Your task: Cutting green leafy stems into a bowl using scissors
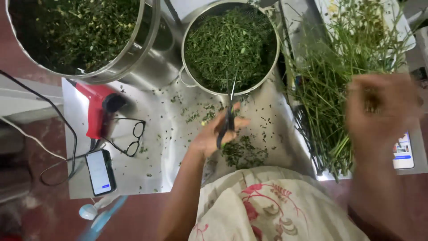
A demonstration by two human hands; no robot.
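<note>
Floral cloth point(267, 205) on lap, nearest cam. L to R: phone point(100, 172), glasses point(133, 136), red dryer point(98, 107). Left hand point(214, 134) closed round scissors point(228, 117), blades upright, tips toward the pot of cut greens point(229, 44). Right hand point(381, 111) blurred, grip can't tell, over the stem bundle point(330, 107); stems run near-to-far, well right of scissors, so right hand's nearer.

Left hand point(218, 134): palm up, fingers curled through the handles of scissors point(228, 117), blades pointing away from the body.
Left forearm: bare, rising from bottom centre, angled up and to the right.
Right hand point(379, 107): raised, motion-blurred; fingers appear bent, grip not readable.
Right forearm: bare, blurred, entering from lower right.
Hands: well apart.
</note>
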